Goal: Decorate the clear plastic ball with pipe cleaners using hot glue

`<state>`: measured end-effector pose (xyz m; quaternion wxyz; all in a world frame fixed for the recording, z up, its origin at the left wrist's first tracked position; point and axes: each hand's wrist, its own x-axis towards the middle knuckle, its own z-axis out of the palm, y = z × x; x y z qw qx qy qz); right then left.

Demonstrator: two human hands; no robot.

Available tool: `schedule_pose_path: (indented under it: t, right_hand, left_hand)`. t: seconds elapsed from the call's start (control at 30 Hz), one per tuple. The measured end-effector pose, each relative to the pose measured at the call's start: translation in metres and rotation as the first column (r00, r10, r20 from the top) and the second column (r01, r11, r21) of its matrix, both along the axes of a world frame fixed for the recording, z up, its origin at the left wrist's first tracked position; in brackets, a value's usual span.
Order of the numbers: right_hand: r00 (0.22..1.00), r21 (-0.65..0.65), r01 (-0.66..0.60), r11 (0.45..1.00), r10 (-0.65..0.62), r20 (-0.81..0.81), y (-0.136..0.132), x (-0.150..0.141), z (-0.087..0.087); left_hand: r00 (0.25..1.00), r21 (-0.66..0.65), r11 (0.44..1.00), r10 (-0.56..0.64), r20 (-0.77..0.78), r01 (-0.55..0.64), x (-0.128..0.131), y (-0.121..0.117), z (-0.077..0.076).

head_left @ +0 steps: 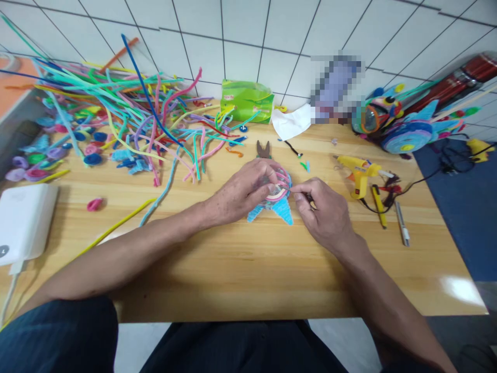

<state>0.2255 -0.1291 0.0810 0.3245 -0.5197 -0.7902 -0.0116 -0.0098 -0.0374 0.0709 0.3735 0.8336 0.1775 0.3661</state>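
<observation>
Head view: craft of coiled pipe cleaners w/ blue fins (286,178) sits on the table (248,264), mid-R, btwn both hands. Long axis runs roughly near-far; 2 blue fins point near, splayed a bit L & R. Brown 2-pronged piece (263,150) pokes out just beyond, prongs pointing far; can't tell if attached. L hand (248,189): fingers narrow, pinched on craft. R hand (324,212): index finger reaches craft's R rim; can't tell if fingers grip the thin dark bit there.

Surface: light wood grain, glossy at near R. Pipe cleaner heap (128,109) far L, white power adapter (28,223) L, green tissue pack (247,101) far, yellow glue gun (361,173) R. Room: white tiled wall (240,31) at far edge, blue floor area (476,207) R.
</observation>
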Motion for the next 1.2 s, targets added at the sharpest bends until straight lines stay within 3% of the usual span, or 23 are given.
schedule_pose_path:
  t: [0.5,0.77,1.2]
  right_hand:
    - [0.997,0.161,-0.079,0.984,0.077,0.019,-0.001,-0.008,-0.007]
    - [0.992,0.133,-0.122,0.984,0.122,0.002,-0.002,-0.007,-0.01]
    - [0.991,0.066,-0.109,0.992,0.113,-0.07,-0.004,-0.008,-0.011]
  left_hand:
    - [0.999,-0.055,0.998,0.039,0.036,-0.037,0.0,0.0,-0.002]
    - [0.992,-0.118,0.993,0.037,0.118,-0.023,0.004,-0.002,-0.003]
    - [0.995,-0.128,0.991,0.054,0.089,-0.042,0.004,-0.004,-0.002]
